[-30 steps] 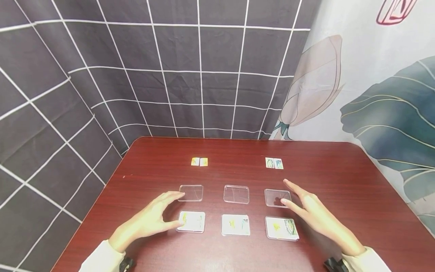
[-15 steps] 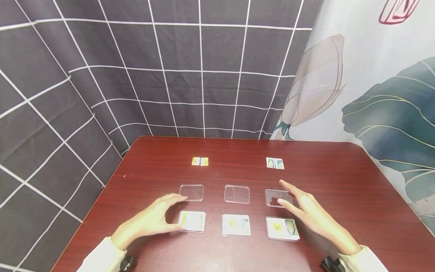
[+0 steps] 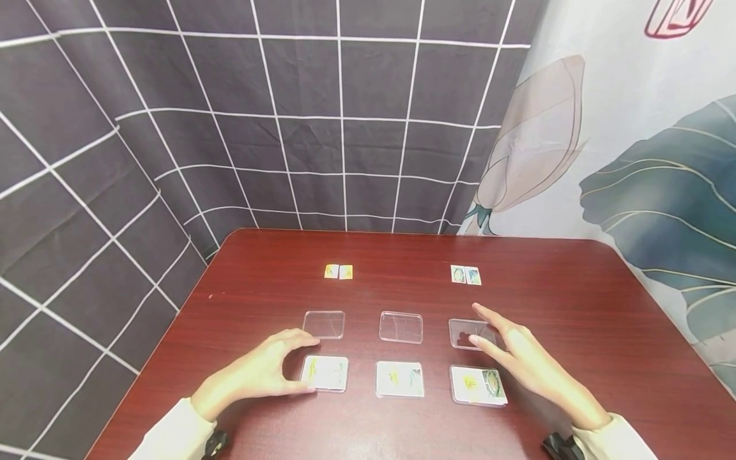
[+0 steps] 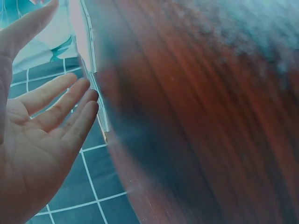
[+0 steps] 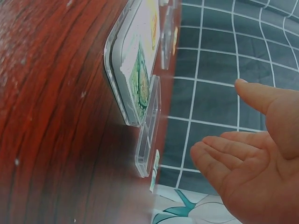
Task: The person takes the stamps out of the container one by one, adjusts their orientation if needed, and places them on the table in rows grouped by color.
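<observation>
Your left hand point(image 3: 252, 372) and right hand point(image 3: 531, 364) have edged inward, fingers loosely extended, holding nothing; a low left thumb could skew the clear rectangular plastic card case point(image 3: 331, 372) near its tip.

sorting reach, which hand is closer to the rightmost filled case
Right. The right hand is near the far right corner of the rightmost filled case; the left hand is by the leftmost one.
</observation>
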`<state>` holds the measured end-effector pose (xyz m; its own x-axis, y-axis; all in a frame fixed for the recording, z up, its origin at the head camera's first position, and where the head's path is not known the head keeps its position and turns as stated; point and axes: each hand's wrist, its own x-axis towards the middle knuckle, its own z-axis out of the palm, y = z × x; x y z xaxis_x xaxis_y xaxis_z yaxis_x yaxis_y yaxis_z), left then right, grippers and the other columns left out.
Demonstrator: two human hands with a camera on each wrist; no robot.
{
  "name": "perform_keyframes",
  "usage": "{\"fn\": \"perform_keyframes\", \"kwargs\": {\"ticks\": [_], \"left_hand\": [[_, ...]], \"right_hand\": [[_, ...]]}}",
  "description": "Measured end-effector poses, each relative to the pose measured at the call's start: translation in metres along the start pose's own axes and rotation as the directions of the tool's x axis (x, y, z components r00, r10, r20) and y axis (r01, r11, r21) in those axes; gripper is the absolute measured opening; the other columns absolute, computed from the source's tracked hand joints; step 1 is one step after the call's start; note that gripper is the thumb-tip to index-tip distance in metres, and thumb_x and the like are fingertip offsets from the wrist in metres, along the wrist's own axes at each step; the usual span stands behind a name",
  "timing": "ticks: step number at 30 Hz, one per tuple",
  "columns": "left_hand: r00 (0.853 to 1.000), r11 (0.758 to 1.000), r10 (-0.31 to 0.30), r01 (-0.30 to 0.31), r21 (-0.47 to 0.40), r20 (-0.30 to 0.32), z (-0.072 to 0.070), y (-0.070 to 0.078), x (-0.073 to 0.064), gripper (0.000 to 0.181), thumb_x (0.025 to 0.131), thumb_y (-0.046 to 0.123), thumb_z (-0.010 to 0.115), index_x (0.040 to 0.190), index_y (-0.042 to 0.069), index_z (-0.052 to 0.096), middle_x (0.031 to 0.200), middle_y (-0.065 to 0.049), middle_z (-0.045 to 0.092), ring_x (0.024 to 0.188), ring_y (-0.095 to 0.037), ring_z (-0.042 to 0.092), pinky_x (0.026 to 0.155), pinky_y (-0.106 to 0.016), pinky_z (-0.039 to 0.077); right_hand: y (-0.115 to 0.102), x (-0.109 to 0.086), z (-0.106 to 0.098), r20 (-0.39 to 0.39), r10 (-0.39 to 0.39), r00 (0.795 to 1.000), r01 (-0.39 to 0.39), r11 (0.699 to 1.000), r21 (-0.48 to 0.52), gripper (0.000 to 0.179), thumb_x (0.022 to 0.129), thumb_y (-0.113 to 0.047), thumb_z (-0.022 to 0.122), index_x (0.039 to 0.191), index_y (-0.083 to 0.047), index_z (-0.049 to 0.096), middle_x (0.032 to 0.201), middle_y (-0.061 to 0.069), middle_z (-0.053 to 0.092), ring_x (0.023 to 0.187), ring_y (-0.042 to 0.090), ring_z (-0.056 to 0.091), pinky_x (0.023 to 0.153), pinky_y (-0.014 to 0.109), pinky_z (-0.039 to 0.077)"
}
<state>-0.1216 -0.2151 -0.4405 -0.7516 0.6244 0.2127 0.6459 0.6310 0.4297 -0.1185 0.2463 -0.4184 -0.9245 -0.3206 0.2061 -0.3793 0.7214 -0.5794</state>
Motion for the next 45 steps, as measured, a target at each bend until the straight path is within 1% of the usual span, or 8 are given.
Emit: {"fn": "perform_keyframes", "kwargs": {"ticks": [4,9,16,22,26,29,37,45], "left_hand": [[1.000,1.000,0.016,-0.015,-0.018,0.013,0.001,0.000,0.001,0.066,0.071,0.041,0.088,0.124,0.008,0.066,0.119,0.002,0.064,0.109,-0.016,0.059,0.093,-0.042,0.048],[0.999,0.999,0.031,-0.029,-0.046,0.031,0.000,0.000,0.002,0.066,0.071,0.037,0.089,0.124,0.005,0.065,0.116,-0.002,0.064,0.103,-0.017,0.060,0.089,-0.039,0.051],[0.998,0.997,0.049,-0.046,-0.056,0.047,-0.002,0.001,0.002,0.065,0.070,0.032,0.090,0.123,0.003,0.065,0.112,-0.003,0.065,0.098,-0.016,0.061,0.086,-0.037,0.052],[0.997,0.997,0.059,-0.056,-0.060,0.057,0.000,0.000,0.002,0.059,0.068,0.029,0.091,0.117,0.004,0.068,0.107,0.000,0.064,0.091,-0.011,0.059,0.081,-0.031,0.051],[0.996,0.995,0.067,-0.063,-0.071,0.059,0.000,0.000,0.003,0.055,0.067,0.027,0.091,0.113,0.005,0.070,0.102,0.002,0.063,0.088,-0.009,0.058,0.079,-0.030,0.050],[0.996,0.995,0.060,-0.053,-0.086,0.073,-0.001,0.000,0.003,0.053,0.067,0.026,0.091,0.112,0.006,0.071,0.101,0.004,0.061,0.087,-0.008,0.058,0.078,-0.030,0.051],[0.993,0.994,0.043,-0.032,-0.102,0.111,-0.002,0.001,0.006,0.050,0.068,0.025,0.090,0.111,0.006,0.072,0.100,0.006,0.059,0.087,-0.007,0.057,0.078,-0.028,0.051],[0.993,0.995,0.034,-0.023,-0.097,0.114,-0.002,0.000,0.006,0.049,0.069,0.025,0.090,0.111,0.008,0.072,0.101,0.007,0.060,0.088,-0.007,0.057,0.078,-0.028,0.051]], "right_hand": [[-0.001,0.001,0.000,-0.001,-0.003,1.000,0.003,1.000,-0.006,0.062,0.096,-0.031,0.068,0.147,-0.004,0.045,0.141,0.014,0.055,0.122,0.032,0.058,0.097,0.052,0.043],[-0.001,0.002,0.001,-0.003,-0.003,1.000,0.003,1.000,-0.012,0.062,0.095,-0.033,0.068,0.147,-0.005,0.046,0.141,0.013,0.055,0.125,0.030,0.056,0.099,0.048,0.043],[-0.002,0.004,0.004,-0.010,-0.010,1.000,0.010,1.000,-0.007,0.061,0.095,-0.031,0.069,0.146,-0.006,0.047,0.141,0.011,0.056,0.127,0.027,0.054,0.102,0.033,0.042],[-0.004,0.004,0.006,-0.009,-0.005,1.000,0.005,1.000,-0.006,0.061,0.095,-0.031,0.069,0.146,-0.005,0.048,0.140,0.011,0.057,0.126,0.027,0.055,0.101,0.038,0.043],[-0.005,0.004,0.007,-0.008,-0.007,1.000,0.007,1.000,-0.005,0.061,0.095,-0.032,0.068,0.146,-0.006,0.048,0.141,0.011,0.057,0.126,0.027,0.055,0.101,0.036,0.043],[-0.006,0.005,0.007,-0.005,-0.011,1.000,0.011,1.000,0.007,0.061,0.096,-0.033,0.067,0.147,-0.007,0.047,0.141,0.011,0.056,0.127,0.027,0.054,0.102,0.037,0.042],[-0.006,0.006,0.011,0.010,-0.014,1.000,0.013,0.997,0.077,0.061,0.096,-0.028,0.068,0.147,-0.003,0.046,0.142,0.015,0.054,0.123,0.033,0.057,0.098,0.050,0.044],[-0.008,0.007,0.015,0.002,-0.034,0.999,0.034,0.998,0.062,0.060,0.094,-0.025,0.070,0.145,-0.002,0.048,0.142,0.011,0.055,0.121,0.033,0.059,0.097,0.053,0.044]]}}
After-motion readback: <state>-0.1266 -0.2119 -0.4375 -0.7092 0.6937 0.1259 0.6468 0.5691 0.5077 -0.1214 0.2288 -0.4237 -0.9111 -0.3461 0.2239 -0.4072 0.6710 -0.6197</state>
